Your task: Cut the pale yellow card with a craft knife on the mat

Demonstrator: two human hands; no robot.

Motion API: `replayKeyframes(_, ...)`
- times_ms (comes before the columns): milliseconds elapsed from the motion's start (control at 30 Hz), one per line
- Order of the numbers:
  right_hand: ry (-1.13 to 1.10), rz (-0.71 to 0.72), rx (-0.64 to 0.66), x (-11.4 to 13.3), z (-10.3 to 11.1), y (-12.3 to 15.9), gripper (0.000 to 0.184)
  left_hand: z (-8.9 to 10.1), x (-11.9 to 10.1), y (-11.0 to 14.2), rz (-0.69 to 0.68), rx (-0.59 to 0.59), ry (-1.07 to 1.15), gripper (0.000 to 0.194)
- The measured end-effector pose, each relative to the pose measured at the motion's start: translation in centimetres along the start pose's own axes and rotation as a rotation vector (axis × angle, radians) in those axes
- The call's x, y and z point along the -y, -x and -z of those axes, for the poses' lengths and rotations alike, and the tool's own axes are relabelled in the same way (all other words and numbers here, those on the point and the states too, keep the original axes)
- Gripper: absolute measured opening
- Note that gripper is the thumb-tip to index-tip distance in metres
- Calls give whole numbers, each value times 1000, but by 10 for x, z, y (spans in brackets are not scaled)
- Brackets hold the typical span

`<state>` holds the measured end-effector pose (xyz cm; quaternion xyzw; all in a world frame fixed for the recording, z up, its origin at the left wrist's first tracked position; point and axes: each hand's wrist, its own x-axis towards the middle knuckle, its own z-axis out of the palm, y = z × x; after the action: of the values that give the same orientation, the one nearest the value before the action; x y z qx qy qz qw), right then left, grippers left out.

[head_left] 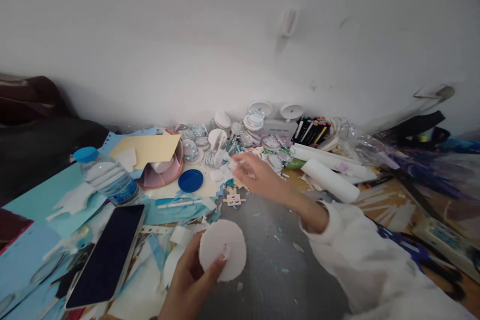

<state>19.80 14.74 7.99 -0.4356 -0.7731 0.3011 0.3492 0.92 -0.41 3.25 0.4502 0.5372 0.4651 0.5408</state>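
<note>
White wall behind; below it a grey work surface crowded with craft litter.

Left hand: at the near edge, grasping a pale round disc, thumb laid across its lower face, other fingers behind it. Disc held just above the grey surface, near the middle of the view.

Right hand: reached forward in a white sleeve to the heap of small pieces at the back. Fingertips are among white scraps; blur makes it hard to say whether they pinch anything, so its grip cannot be told.

Round about:
- Small cut-out figure, tan, lying flat just beside the right hand on its near side.
- Blue lid, flat, left of the figure.
- Pink bowl, a tan sheet resting over it.
- Water bottle with blue cap, lying tilted at left.
- Phone, dark screen up, on blue and white paper offcuts, left of the left hand.
- White paper roll, lying right of the right hand; a second longer one behind it.
- Marker set, against the wall.
- Round badges or dishes, clustered along the wall.
</note>
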Motion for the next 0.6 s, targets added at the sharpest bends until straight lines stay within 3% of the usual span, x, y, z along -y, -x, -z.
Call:
replayKeyframes(133, -100, -33, 254, 24, -5, 65, 18, -4, 2, -9, 50, 163, 54, 44)
replayKeyframes(267, -162, -121, 248, 19, 3, 90, 9, -14, 10, -15, 48, 298, 117, 38)
replayKeyframes(367, -153, -211, 100, -10, 35, 84, 15, -12, 14, -13, 19, 302, 84, 34)
replayKeyframes(467, -84, -308, -155, -52, 85, 72, 31, 4, 10, -10, -90, 233, -144, 23)
replayKeyframes(600, 84, -430, -420, -103, 146, 60, 41, 29, -5, -26, -507, 49, -668, 22)
